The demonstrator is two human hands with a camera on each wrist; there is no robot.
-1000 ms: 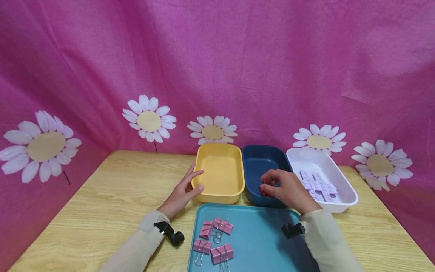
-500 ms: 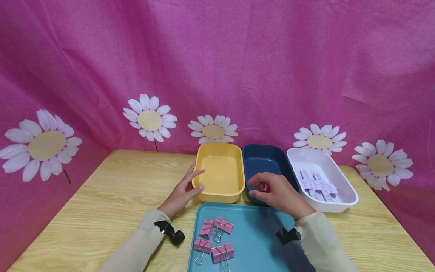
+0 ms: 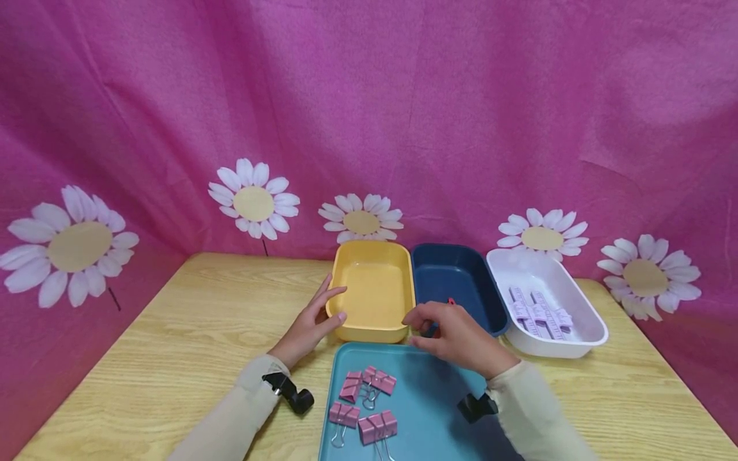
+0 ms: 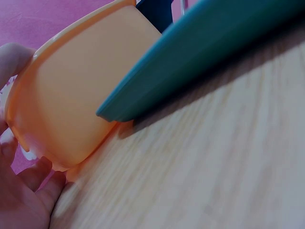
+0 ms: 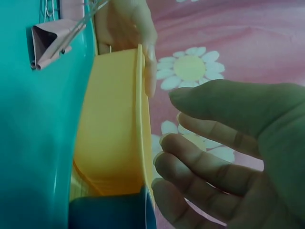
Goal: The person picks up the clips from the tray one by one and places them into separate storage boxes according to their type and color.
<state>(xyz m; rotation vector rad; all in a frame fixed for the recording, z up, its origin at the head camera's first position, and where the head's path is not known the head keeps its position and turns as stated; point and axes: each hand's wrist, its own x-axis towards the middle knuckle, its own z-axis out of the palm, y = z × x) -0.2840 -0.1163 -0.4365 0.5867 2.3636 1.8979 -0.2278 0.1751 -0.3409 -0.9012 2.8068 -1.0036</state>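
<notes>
My left hand [image 3: 311, 326] rests on the left side and near corner of a yellow bin [image 3: 375, 335], fingers spread and relaxed against its rim. In the left wrist view, fingers [image 4: 35, 174] touch the bin's outer wall. My right hand [image 3: 455, 336] hovers over the near end of a navy bin [image 3: 455, 275], close to the yellow bin's right corner. Its fingers are loosely bent with nothing between them, as the right wrist view shows. A small piece of a red thing [image 3: 451, 300] shows in the navy bin behind that hand, which hides the rest.
Several pink binder clips [image 3: 377, 427] lie on the left part of a teal tray [image 3: 426, 410] in front of the bins. On the right stands a white bin [image 3: 576, 349] with several lilac ruler-patterned pieces [image 3: 539, 314]. A pink flowered curtain [image 3: 403, 128] hangs behind the wooden table [image 3: 173, 352].
My right hand has let go of the red thing in the navy bin and moved left and nearer, toward the yellow bin's corner. My left hand has stayed on the yellow bin.
</notes>
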